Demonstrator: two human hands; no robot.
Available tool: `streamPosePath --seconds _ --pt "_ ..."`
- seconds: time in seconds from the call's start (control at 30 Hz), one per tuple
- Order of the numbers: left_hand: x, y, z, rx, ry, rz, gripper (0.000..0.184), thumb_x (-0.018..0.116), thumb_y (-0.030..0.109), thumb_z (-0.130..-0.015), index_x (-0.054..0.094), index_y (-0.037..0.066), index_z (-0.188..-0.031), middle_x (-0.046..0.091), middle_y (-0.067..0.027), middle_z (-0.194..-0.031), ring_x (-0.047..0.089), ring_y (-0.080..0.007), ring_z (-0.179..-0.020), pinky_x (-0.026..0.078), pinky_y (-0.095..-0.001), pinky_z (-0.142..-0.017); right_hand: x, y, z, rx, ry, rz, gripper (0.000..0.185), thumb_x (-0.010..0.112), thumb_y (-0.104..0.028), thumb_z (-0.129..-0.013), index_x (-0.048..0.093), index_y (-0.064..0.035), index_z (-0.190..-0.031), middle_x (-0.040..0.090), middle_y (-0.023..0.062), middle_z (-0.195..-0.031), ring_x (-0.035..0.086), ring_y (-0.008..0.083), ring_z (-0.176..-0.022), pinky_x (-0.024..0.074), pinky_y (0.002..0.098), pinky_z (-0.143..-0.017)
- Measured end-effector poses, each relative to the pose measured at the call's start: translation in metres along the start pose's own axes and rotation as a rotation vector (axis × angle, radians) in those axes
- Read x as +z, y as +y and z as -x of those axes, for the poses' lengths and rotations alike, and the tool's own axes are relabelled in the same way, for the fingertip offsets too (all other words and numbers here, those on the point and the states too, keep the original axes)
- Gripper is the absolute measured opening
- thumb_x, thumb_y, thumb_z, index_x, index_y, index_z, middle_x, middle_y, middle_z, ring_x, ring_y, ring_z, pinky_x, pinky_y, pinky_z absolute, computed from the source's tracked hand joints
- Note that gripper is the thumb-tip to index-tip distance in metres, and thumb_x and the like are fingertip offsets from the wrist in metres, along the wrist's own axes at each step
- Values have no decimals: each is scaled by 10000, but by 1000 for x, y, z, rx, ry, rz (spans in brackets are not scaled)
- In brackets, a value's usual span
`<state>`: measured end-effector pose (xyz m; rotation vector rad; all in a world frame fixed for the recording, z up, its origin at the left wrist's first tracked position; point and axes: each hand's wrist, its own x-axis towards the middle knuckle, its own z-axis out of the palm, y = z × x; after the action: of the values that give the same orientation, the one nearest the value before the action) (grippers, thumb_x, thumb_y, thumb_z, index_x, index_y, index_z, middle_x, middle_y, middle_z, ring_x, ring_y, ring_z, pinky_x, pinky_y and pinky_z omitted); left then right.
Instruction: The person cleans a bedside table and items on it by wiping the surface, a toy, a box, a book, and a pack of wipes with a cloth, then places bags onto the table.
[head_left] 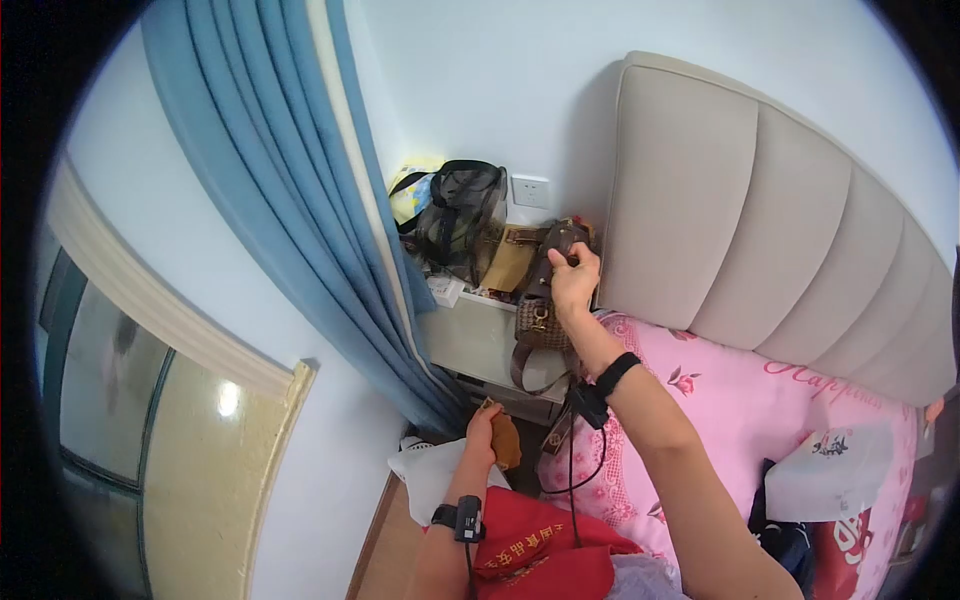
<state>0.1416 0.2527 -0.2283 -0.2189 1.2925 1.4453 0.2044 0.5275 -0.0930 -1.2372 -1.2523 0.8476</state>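
Observation:
My right hand (575, 280) is at the brown handbag (541, 322) on the bedside table, its fingers bent against the bag's dark upper part; whether they grip it is too small to tell. Lower and to the left, my left hand (481, 436) is closed on a mustard-brown cloth item (507, 442) beside the table's front. The handbag's strap (522, 368) hangs over the table's front edge. Left of the handbag lie a tan pouch (509, 266) and a black see-through bag (462, 215).
A blue curtain (290, 190) hangs at the left of the bedside table (465, 338). The pink bed (720, 400) and padded headboard (730, 190) stand at the right. Near my left forearm is a white bag (432, 484). Black cables hang by my right wrist.

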Motion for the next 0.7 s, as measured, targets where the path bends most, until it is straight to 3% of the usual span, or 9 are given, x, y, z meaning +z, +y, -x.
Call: streamPosePath --seconds 0.1,0.17,0.23,0.3,0.33,0.43,0.53,0.63,0.7 --pt "-4 -2 -9 -19 -2 -11 206 658 237 -889 613 108 -1042 660 -110 -899 643 -277 -787 538 -440 -685 -4 -4 29 -3 -40 103 350 830 -209 -722 621 -59 -959 611 185 -1062 542 374 -1053 375 432 -959" --pt "-3 -3 -9 -21 -5 -7 216 664 244 -884 615 108 -1043 660 -108 -894 642 -279 -783 537 -442 -686 -17 14 40 -255 -3 112 409 815 -223 -748 602 -31 -1039 610 176 -1059 556 363 -1029 399 418 -956" --pt "-4 -1 -7 -2 -9 0 222 666 251 -880 618 107 -1042 658 -110 -898 640 -278 -789 536 -440 -688 -39 36 28 -100 -167 -124 412 793 -230 -790 584 -3 -1063 609 140 -1066 569 279 -1005 434 373 -925" --pt "-5 1 6 8 10 1 224 668 254 -877 620 105 -1037 657 -113 -904 638 -275 -796 536 -435 -689 -72 38 24 86 -185 -368 325 729 -235 -871 592 0 -1048 621 68 -980 564 139 -900 463 289 -832" --pt "3 9 17 10 25 -6 224 669 255 -876 620 103 -1034 657 -116 -908 636 -273 -801 536 -432 -689 -91 56 16 58 -225 -285 304 705 -224 -892 597 15 -1045 634 66 -942 589 145 -810 498 283 -726" --pt "5 7 17 0 12 -5 224 669 252 -874 622 98 -1030 656 -120 -921 633 -268 -816 536 -425 -693 -141 84 9 266 -507 46 422 721 -233 -881 546 18 -1171 646 94 -947 602 151 -743 520 286 -609" --pt "4 1 5 -4 -10 -3 227 672 251 -870 623 99 -1030 657 -116 -926 631 -265 -819 536 -423 -697 -160 97 43 667 -791 -114 770 792 -247 -811 361 5 -1397 649 126 -1002 613 154 -702 530 298 -550" --pt "2 -2 -3 -9 -14 -2 231 672 252 -868 624 100 -1035 658 -109 -924 631 -264 -818 536 -423 -703 -161 83 84 615 -886 45 1059 853 -268 -743 166 -31 -1513 626 166 -1082 634 163 -748 520 301 -594" --pt "2 -2 -1 -12 -14 -3 230 671 253 -869 624 100 -1034 658 -106 -921 632 -265 -814 536 -423 -704 -139 159 103 225 -791 289 1225 886 -275 -688 32 -26 -1530 611 185 -1118 632 190 -719 516 304 -545"
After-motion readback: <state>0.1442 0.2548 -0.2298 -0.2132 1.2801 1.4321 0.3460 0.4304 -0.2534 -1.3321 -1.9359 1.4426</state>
